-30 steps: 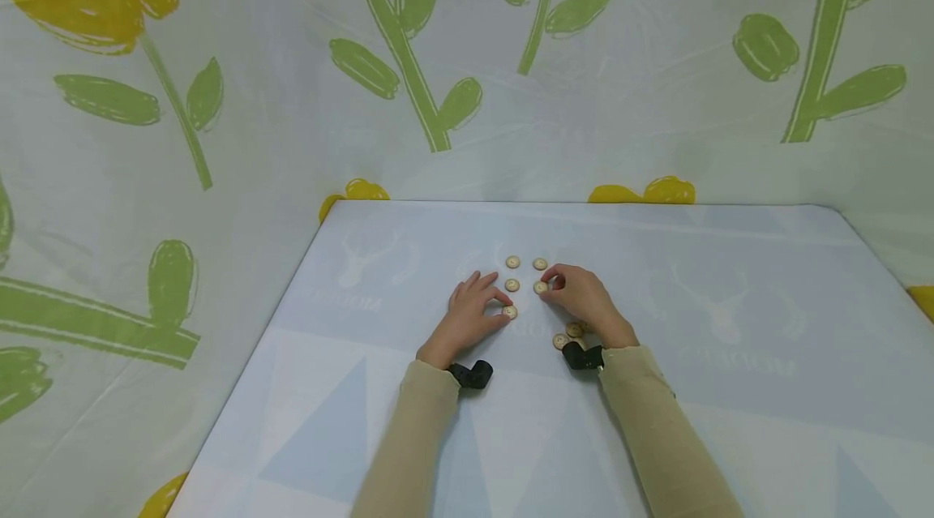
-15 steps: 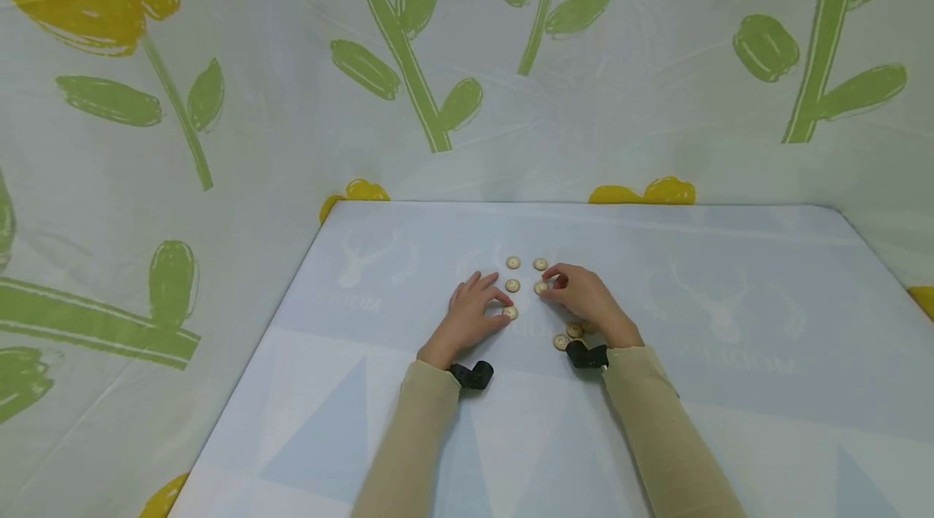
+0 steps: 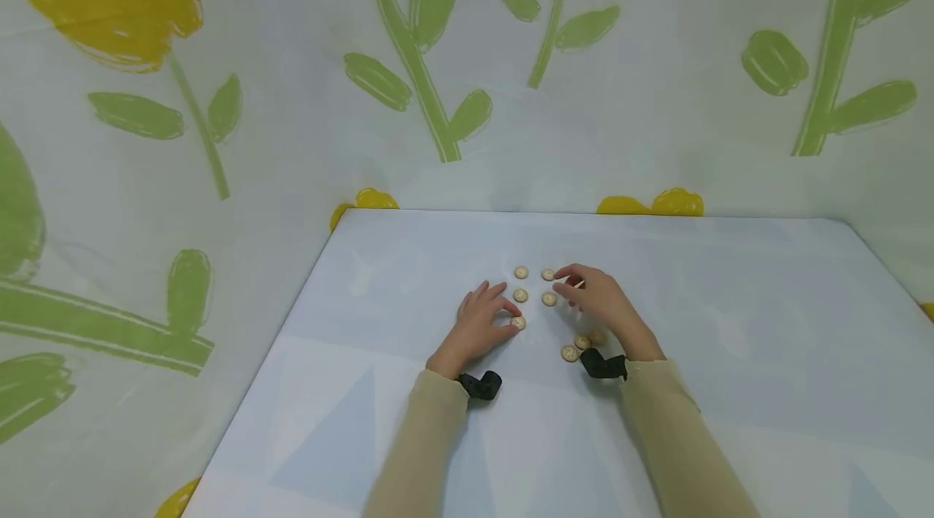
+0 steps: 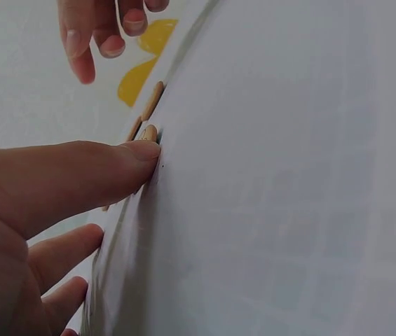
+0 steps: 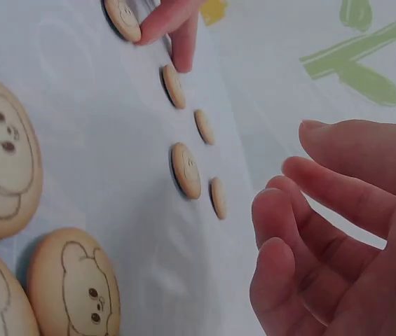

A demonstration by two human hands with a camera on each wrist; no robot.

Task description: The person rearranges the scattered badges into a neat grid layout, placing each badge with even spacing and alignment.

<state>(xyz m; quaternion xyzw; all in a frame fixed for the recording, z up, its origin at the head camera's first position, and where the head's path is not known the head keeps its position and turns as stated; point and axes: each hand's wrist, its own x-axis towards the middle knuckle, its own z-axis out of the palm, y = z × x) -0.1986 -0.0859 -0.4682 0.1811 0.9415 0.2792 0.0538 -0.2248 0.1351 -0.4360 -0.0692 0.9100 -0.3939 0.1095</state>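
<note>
Several round tan discs, each drawn with a cartoon bear face, lie on the table in the head view. My left hand [image 3: 477,327] pinches the nearest disc [image 3: 518,323] of the left column between thumb and forefinger, flat on the surface. Beyond it are a second disc [image 3: 520,296] and a third disc [image 3: 521,272]. My right hand [image 3: 604,301] holds nothing, thumb and fingers apart, just right of the lower disc [image 3: 549,299] of the right column. The upper disc [image 3: 548,275] sits by its fingertips. In the right wrist view those fingers [image 5: 273,217] hang clear of the discs.
A loose cluster of more discs [image 3: 570,353] lies below the right hand, partly overlapped by the black wrist camera [image 3: 602,365]. The pale patterned table [image 3: 328,413] ends at a back edge against a flower-printed cloth [image 3: 277,96].
The right thumb and fingers have let go of the lower right disc and moved slightly right and up. The left hand keeps its pinch. The whole head view has shifted a little.
</note>
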